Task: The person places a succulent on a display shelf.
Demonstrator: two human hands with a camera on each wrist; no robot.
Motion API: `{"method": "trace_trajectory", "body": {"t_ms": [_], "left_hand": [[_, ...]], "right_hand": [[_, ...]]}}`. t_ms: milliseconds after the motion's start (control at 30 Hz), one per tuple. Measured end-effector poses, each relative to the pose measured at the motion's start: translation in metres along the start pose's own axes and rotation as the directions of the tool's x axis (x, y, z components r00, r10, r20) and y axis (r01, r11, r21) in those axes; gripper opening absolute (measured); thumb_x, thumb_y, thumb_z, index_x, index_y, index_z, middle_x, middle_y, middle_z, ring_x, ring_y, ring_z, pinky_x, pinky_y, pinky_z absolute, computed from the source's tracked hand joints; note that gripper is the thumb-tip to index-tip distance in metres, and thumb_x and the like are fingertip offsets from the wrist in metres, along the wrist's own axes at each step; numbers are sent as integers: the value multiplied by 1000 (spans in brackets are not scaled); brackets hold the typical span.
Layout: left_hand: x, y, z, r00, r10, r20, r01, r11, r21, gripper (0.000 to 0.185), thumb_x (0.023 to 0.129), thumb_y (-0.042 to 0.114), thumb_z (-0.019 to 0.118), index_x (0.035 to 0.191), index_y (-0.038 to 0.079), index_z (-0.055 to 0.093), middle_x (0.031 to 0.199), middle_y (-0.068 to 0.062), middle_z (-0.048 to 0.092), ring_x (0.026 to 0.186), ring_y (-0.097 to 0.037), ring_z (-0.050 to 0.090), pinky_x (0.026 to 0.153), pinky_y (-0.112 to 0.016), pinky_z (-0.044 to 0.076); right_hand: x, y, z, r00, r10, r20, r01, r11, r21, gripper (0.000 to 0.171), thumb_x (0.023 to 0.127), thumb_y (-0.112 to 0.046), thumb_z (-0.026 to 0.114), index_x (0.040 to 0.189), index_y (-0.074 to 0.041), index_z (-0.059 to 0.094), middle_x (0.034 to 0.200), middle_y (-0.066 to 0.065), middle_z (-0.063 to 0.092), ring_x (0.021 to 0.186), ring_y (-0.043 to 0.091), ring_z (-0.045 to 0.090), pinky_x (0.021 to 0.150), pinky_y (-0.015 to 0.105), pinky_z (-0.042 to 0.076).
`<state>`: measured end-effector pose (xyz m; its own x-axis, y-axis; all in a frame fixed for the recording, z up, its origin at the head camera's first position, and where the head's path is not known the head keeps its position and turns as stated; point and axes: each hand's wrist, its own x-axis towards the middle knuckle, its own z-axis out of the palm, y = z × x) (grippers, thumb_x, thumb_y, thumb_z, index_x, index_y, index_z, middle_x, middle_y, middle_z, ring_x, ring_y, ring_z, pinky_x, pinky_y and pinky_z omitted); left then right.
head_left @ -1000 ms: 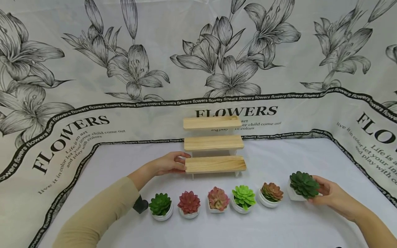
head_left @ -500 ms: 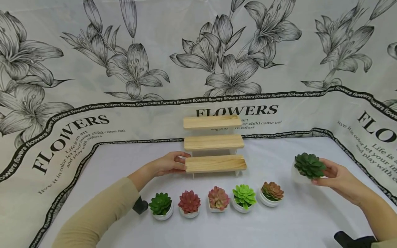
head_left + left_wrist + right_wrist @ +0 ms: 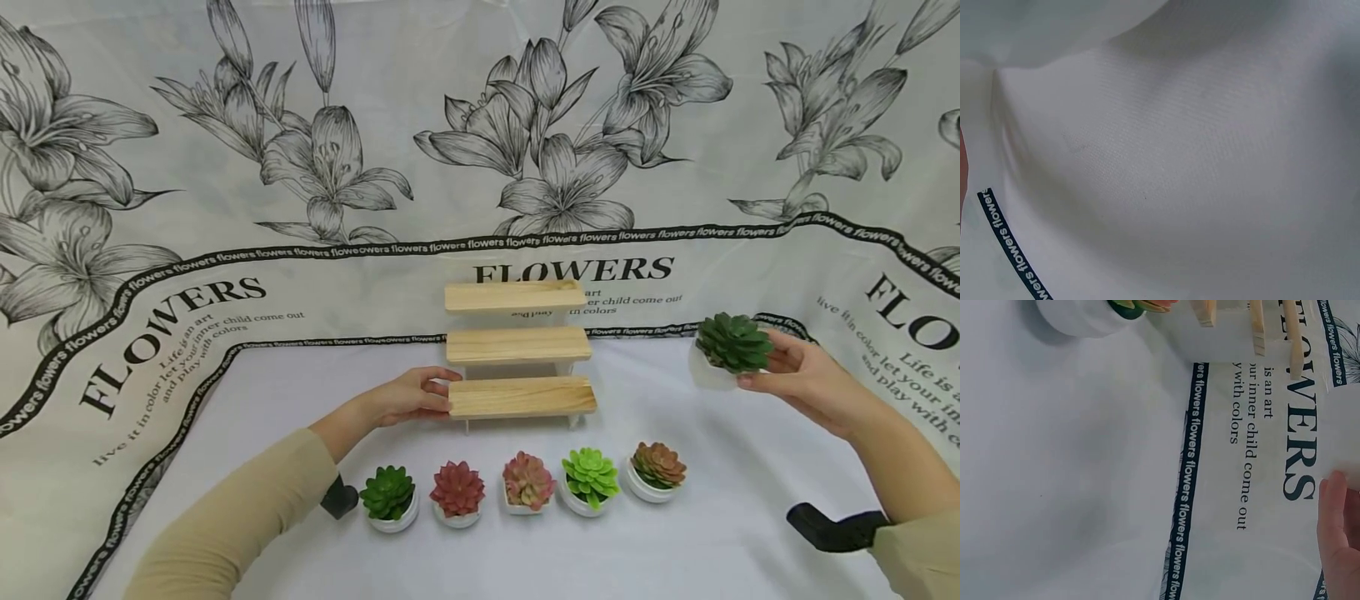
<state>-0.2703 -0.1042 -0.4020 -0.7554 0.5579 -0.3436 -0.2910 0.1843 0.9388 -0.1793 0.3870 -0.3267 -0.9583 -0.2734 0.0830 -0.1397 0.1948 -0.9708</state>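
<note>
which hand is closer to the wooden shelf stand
Left. The left hand touches the left end of the bottom step of the wooden shelf stand. The right hand is off to the stand's right, apart from it, holding a dark green potted plant in the air.

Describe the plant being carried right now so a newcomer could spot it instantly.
Start at the three-step wooden stand, then look right. The right hand holds a dark green succulent in a white pot above the table. It is the only plant off the front row.
</note>
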Motion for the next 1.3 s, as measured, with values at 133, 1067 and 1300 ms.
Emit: {"method": "trace_trajectory", "body": {"t_ms": [133,1067,1300], "left_hand": [[-1,-1,0,1000,4,-9,-4,1000,4,52,88,-10,54,137,-5,37,99,-11,50,85,-18,58,84,-34,54],[-3,2,4,998,19,-58,-17,999,34,50,87,-8,56,134,-5,43,112,-17,44,89,-21,55,86,-34,53],[-5,2,4,998,16,-68,-14,999,29,50,86,-8,57,134,-5,42,110,-16,47,89,-20,56,84,-33,54]], "right_hand": [[11,-8,4,1000,-20,18,19,999,44,57,85,18,50,123,-24,51,113,-10,61,100,3,58,76,17,52],[79,-51,29,992,127,21,-128,990,56,52,89,4,57,132,-16,36,113,-9,52,96,7,59,78,19,52],[93,-60,41,986,166,20,-167,986,24,74,89,-3,59,147,-5,14,124,-1,40,98,2,55,80,19,51]]}}
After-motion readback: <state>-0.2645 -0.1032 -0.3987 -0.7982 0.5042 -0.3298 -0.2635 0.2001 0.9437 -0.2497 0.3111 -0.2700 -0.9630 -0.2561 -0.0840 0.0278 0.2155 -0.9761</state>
